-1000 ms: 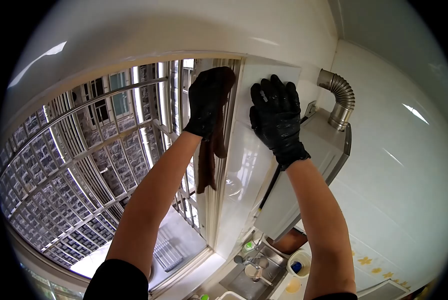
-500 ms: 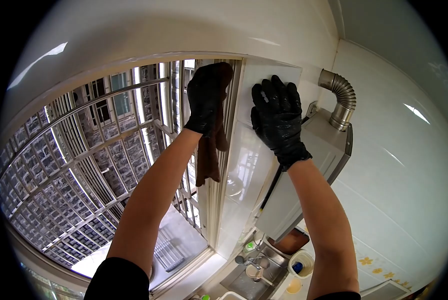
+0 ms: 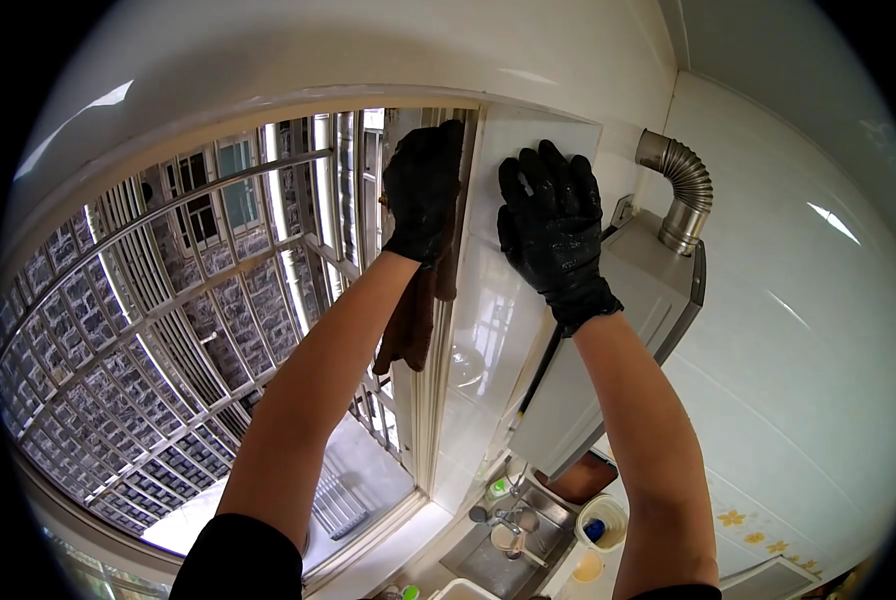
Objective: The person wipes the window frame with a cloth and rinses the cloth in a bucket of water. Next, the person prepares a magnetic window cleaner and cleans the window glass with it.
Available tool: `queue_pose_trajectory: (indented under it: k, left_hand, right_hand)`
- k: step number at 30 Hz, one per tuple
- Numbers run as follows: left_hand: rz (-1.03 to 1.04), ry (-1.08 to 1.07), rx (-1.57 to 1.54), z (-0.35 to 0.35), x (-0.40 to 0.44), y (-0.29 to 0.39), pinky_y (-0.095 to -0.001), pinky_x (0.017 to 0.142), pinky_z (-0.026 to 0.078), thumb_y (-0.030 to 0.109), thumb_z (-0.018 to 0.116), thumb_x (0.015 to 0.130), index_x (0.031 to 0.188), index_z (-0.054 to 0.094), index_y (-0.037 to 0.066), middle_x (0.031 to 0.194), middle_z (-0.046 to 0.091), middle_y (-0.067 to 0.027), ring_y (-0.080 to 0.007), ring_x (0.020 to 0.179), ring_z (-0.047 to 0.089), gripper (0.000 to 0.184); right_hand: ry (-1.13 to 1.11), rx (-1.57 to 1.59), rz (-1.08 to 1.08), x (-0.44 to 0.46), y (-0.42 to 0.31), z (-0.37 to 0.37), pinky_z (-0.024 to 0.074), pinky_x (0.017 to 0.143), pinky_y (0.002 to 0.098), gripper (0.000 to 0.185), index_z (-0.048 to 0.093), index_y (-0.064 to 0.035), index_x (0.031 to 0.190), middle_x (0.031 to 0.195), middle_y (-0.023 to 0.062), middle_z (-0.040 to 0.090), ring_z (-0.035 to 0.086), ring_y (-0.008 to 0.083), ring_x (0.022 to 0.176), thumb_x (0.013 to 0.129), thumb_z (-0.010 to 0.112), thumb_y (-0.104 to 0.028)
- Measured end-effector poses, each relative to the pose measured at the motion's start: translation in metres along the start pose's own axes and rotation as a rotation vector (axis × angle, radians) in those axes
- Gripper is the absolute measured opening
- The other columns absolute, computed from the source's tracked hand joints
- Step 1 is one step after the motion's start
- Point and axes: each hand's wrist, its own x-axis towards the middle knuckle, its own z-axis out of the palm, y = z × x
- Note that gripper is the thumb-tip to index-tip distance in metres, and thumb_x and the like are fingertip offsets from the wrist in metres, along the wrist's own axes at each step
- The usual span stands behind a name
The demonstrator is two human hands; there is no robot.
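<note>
My left hand, in a black glove, is closed on a brown cloth at the upper part of the window frame. The cloth hangs below the hand along the frame's right side. Part of the cloth is hidden behind the glove. My right hand, also in a wet-looking black glove, lies flat with fingers stretched out on the white tiled wall beside the window.
A grey wall-mounted box with a ribbed metal duct is right of my right hand. Below are a sink, a faucet and a pale bucket. Metal bars stand outside the window.
My left hand has turned and shifted slightly right and down against the frame. The cloth's lower end has swung a little left. My right hand stays on the wall.
</note>
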Motion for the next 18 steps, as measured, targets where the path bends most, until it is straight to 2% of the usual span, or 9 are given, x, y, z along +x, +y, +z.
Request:
queue_pose_trajectory:
  k: [4, 6, 7, 9, 10, 12, 16, 18]
  left_hand:
    - [0.001, 0.021, 0.033, 0.005, 0.004, -0.001, -0.0343, 0.068, 0.046, 0.023, 0.061, 0.087, 0.089, 0.065, 0.003, 0.076, 0.063, -0.0112, -0.0263, 0.07, 0.059, 0.02]
    - [0.314, 0.168, 0.004, 0.01, 0.008, -0.004, -0.0354, 0.071, 0.047, 0.021, 0.06, 0.087, 0.088, 0.065, 0.002, 0.083, 0.065, -0.0128, -0.0284, 0.079, 0.061, 0.02]
    - [0.311, 0.168, 0.003, 0.01, 0.01, -0.006, -0.0354, 0.071, 0.047, 0.021, 0.06, 0.087, 0.088, 0.065, 0.002, 0.083, 0.065, -0.0128, -0.0284, 0.079, 0.061, 0.02]
    - [0.557, 0.112, 0.234, 0.006, 0.012, -0.009, -0.0363, 0.076, 0.048, 0.018, 0.06, 0.087, 0.091, 0.066, 0.002, 0.09, 0.066, -0.0133, -0.0296, 0.087, 0.061, 0.017]
    - [0.556, 0.111, 0.233, 0.006, 0.01, -0.006, -0.0363, 0.076, 0.048, 0.018, 0.06, 0.087, 0.091, 0.066, 0.002, 0.09, 0.066, -0.0133, -0.0296, 0.087, 0.061, 0.017]
    - [0.315, 0.005, 0.106, 0.004, 0.003, -0.001, -0.0369, 0.078, 0.047, 0.015, 0.059, 0.087, 0.096, 0.066, 0.003, 0.092, 0.065, -0.0134, -0.0294, 0.09, 0.06, 0.016]
    - [0.294, 0.016, 0.169, 0.004, 0.001, 0.001, -0.0366, 0.08, 0.047, 0.015, 0.056, 0.088, 0.097, 0.065, 0.004, 0.092, 0.065, -0.0131, -0.0295, 0.088, 0.06, 0.017]
    - [0.6, 0.083, 0.374, 0.007, 0.01, -0.007, -0.0369, 0.079, 0.047, 0.01, 0.055, 0.086, 0.096, 0.066, 0.005, 0.092, 0.064, -0.0126, -0.0298, 0.087, 0.059, 0.015]
  right_hand:
    - [-0.007, -0.006, 0.003, 0.0, 0.0, 0.001, 0.0308, 0.105, 0.0472, 0.049, 0.057, -0.0109, 0.12, 0.123, 0.0108, 0.052, 0.045, 0.0291, 0.123, 0.071, 0.063, -0.016]
    - [-0.012, -0.005, 0.004, 0.0, 0.0, 0.001, 0.0308, 0.105, 0.047, 0.048, 0.058, -0.0109, 0.119, 0.122, 0.0107, 0.053, 0.045, 0.029, 0.123, 0.071, 0.063, -0.017]
    - [-0.003, -0.009, 0.005, -0.001, 0.0, 0.002, 0.0308, 0.105, 0.047, 0.048, 0.058, -0.011, 0.119, 0.122, 0.0106, 0.053, 0.045, 0.029, 0.123, 0.071, 0.063, -0.017]
    - [0.003, -0.015, 0.005, -0.001, -0.001, 0.003, 0.0308, 0.105, 0.0469, 0.049, 0.058, -0.011, 0.119, 0.122, 0.0105, 0.053, 0.045, 0.0289, 0.123, 0.071, 0.063, -0.017]
    - [0.01, -0.019, 0.005, -0.001, -0.001, 0.004, 0.0308, 0.105, 0.0471, 0.049, 0.058, -0.011, 0.119, 0.122, 0.0105, 0.053, 0.045, 0.0289, 0.123, 0.071, 0.063, -0.017]
    - [0.016, -0.026, 0.004, -0.002, 0.0, 0.004, 0.0308, 0.105, 0.0472, 0.049, 0.058, -0.011, 0.119, 0.122, 0.0104, 0.053, 0.045, 0.0289, 0.123, 0.071, 0.063, -0.017]
    - [0.004, -0.041, -0.012, -0.001, 0.0, 0.004, 0.0315, 0.105, 0.0474, 0.049, 0.058, -0.0112, 0.12, 0.122, 0.0103, 0.053, 0.045, 0.0288, 0.123, 0.071, 0.063, -0.016]
    - [0.008, -0.06, -0.01, -0.003, 0.0, 0.006, 0.0317, 0.104, 0.0474, 0.049, 0.058, -0.0113, 0.12, 0.122, 0.0103, 0.053, 0.045, 0.0288, 0.123, 0.071, 0.063, -0.016]
